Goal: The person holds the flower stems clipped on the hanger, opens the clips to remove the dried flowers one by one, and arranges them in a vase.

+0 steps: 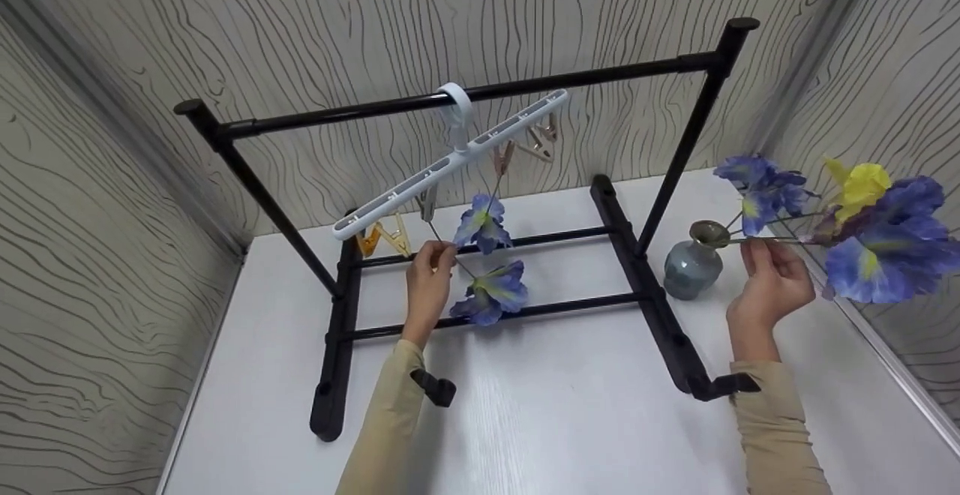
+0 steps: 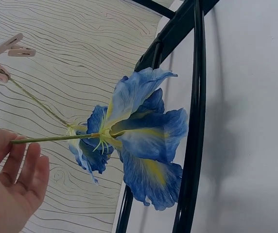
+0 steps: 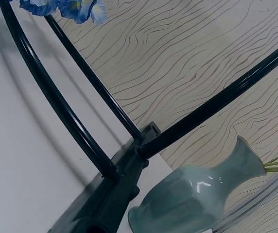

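Observation:
My left hand (image 1: 430, 285) pinches the thin stem of a blue artificial iris (image 1: 491, 294) below a grey clothespin (image 1: 427, 202) on a white hanger (image 1: 457, 156). In the left wrist view, thumb and fingertips meet at the green stem (image 2: 56, 139). Beside it, a second blue iris (image 1: 482, 223) hangs from a pinkish clothespin (image 1: 503, 157). My right hand (image 1: 772, 289) pinches a flower stem just outside the mouth of a grey-green vase (image 1: 691, 268). Blue irises (image 1: 885, 255) and a yellow bloom (image 1: 862, 184) spread from that vase. Most of this hand lies outside the right wrist view.
The hanger hooks over the top bar (image 1: 585, 77) of a black rack, whose lower rails (image 1: 577, 304) cross behind the hanging flowers. Yellow and orange clothespins (image 1: 382, 240) hang at the hanger's left end, more pins (image 1: 544, 139) at its right. Patterned panels (image 1: 97, 180) enclose the white table (image 1: 540, 412).

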`<state>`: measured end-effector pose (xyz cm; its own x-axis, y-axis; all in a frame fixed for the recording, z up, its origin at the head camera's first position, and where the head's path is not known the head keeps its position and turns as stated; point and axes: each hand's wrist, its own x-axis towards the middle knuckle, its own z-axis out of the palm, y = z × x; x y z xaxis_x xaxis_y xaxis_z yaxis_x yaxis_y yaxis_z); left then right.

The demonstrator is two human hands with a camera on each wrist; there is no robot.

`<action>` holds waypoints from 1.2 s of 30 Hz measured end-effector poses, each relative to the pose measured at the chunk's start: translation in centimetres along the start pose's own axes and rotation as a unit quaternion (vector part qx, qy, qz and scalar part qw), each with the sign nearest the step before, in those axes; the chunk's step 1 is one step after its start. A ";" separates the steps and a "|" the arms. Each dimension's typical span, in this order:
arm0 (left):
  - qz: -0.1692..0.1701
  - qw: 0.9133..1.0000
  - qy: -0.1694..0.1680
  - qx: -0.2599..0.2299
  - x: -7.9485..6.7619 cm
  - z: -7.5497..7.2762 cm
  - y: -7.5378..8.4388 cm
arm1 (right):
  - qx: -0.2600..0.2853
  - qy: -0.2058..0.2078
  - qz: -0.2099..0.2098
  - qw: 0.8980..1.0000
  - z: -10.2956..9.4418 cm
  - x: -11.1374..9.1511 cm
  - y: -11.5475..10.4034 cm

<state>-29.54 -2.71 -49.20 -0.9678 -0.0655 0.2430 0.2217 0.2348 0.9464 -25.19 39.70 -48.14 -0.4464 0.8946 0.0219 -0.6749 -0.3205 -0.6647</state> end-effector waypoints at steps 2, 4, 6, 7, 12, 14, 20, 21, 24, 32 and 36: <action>-0.003 1.000 -0.001 -0.002 0.0 0.0 0.0 | 0.007 0.006 0.009 1.000 0.0 0.1 0.2; -0.004 1.000 -0.003 -0.004 0.0 -0.1 0.0 | 0.005 0.007 0.019 1.000 -0.1 0.1 0.4; 0.000 1.000 -0.005 -0.005 0.0 -0.1 -0.1 | -0.008 0.007 0.029 1.000 -0.2 0.1 0.6; 0.002 1.000 -0.006 -0.006 0.0 -0.1 -0.2 | -0.016 0.007 0.035 0.999 -0.3 0.1 0.6; 0.010 1.000 -0.009 -0.007 -0.1 -0.1 -0.2 | -0.066 -0.002 0.072 0.995 -0.7 0.1 0.7; 0.008 1.000 -0.009 -0.010 -0.1 -0.1 -0.2 | -0.083 -0.007 0.088 0.993 -0.8 0.0 0.7; 0.001 1.000 -0.008 -0.023 -0.1 -0.2 -0.2 | -0.178 -0.043 0.116 0.976 -1.3 -0.9 1.3; -0.001 1.000 -0.005 -0.023 -0.2 -0.2 -0.2 | -0.194 -0.055 0.126 0.971 -1.5 -1.2 1.5; -0.009 1.000 0.002 -0.024 -0.3 -0.1 -0.3 | -0.250 -0.104 0.156 0.950 -2.0 -2.4 2.2; -0.033 0.999 0.004 -0.038 -0.6 0.6 -0.4 | -0.402 -0.305 0.200 0.840 -0.9 -6.8 2.9; -0.039 0.998 0.006 -0.048 -0.9 0.9 -0.7 | -0.415 -0.379 0.204 0.802 1.4 -9.3 2.3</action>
<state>-28.96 -1.95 -50.22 -0.9812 -0.0914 0.1702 0.1571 0.1346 0.9784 -23.39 30.22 -48.82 -0.9717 0.2201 -0.0857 0.1012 0.0601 -0.9930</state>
